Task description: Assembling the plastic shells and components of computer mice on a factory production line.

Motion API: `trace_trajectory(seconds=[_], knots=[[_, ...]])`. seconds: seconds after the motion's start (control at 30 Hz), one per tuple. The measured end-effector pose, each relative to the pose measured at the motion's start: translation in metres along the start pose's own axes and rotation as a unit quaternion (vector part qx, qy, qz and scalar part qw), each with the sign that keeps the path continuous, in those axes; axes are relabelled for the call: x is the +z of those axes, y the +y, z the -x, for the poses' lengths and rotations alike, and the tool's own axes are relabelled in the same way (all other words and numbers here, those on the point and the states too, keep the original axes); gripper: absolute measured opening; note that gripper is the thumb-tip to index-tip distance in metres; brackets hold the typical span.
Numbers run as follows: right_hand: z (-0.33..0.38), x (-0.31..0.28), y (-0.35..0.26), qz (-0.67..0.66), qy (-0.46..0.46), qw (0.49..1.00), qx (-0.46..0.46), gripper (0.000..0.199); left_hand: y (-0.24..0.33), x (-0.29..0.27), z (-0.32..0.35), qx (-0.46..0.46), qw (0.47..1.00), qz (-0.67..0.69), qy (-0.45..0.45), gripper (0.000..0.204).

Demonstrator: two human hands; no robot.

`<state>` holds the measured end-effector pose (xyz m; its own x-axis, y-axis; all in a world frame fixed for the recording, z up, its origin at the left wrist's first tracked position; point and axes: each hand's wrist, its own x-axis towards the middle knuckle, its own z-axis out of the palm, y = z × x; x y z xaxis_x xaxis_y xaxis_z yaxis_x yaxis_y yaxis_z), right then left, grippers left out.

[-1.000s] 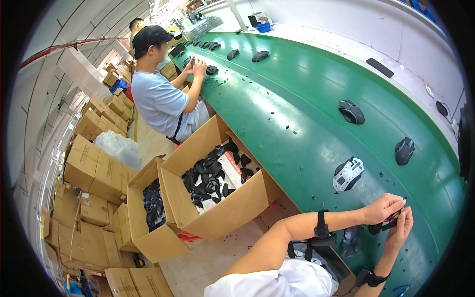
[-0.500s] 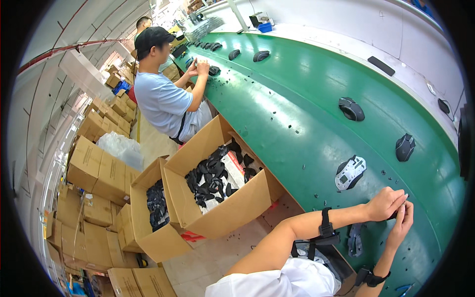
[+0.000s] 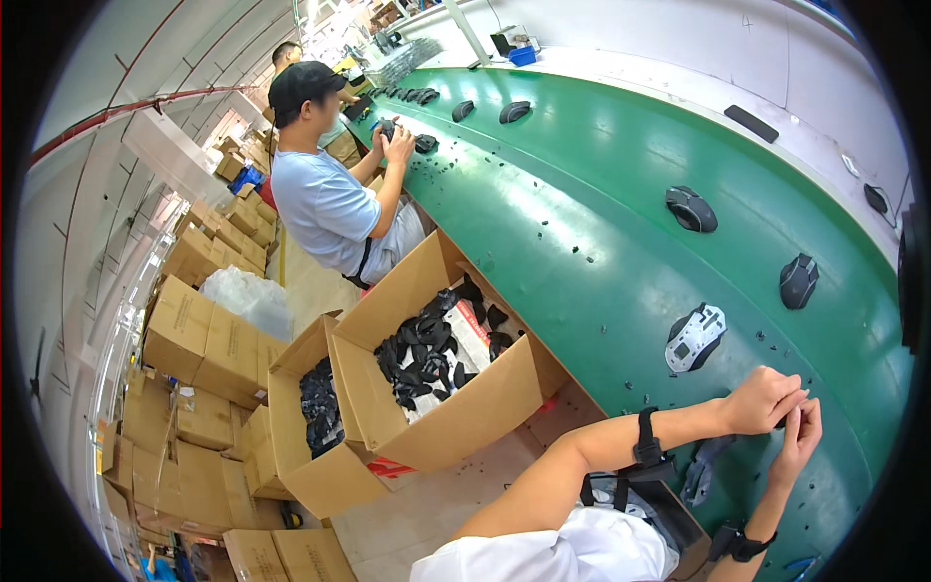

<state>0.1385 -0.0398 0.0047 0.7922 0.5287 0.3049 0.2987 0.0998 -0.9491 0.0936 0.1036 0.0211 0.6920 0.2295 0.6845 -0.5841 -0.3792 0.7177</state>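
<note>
My left hand (image 3: 761,400) and my right hand (image 3: 801,435) meet fingertip to fingertip over the near edge of the green conveyor belt (image 3: 601,194). They pinch a small black part (image 3: 782,421) between them, and the fingers hide most of it. Both wrists wear black straps. A white and grey mouse body (image 3: 695,337) lies on the belt just left of and above my left hand. Two black mice (image 3: 690,209) (image 3: 798,281) lie farther out on the belt.
A co-worker in a light blue shirt (image 3: 325,199) sits farther up the belt, handling a black mouse. Two open cardboard boxes of black parts (image 3: 436,349) (image 3: 315,403) stand on the floor to my left. Stacked cartons (image 3: 194,330) line the left wall. A grey shell (image 3: 700,468) rests near my lap.
My hands have drawn closer together, and the black part between them is now more hidden by my fingers. The co-worker keeps working in the same place.
</note>
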Motion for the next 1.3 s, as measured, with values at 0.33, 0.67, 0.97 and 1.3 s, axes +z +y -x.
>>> trace_trajectory(seconds=[0.33,0.67,0.97,1.3], knots=[[0.000,0.012,-0.018,-0.025,0.031,0.998,0.047,0.017,0.000,-0.005,-0.001,0.004,1.000,0.029,-0.005,0.030],[0.005,0.005,-0.022,0.054,0.010,0.998,-0.035,0.016,0.000,-0.006,-0.003,-0.013,0.993,0.096,-0.071,0.031],[0.006,0.017,-0.027,0.113,0.074,0.989,-0.056,0.017,-0.002,0.004,0.004,0.036,0.996,-0.074,0.022,0.027],[-0.008,0.013,-0.027,0.085,0.063,0.990,-0.088,0.005,-0.001,-0.016,-0.008,-0.060,0.993,0.039,-0.089,0.022]])
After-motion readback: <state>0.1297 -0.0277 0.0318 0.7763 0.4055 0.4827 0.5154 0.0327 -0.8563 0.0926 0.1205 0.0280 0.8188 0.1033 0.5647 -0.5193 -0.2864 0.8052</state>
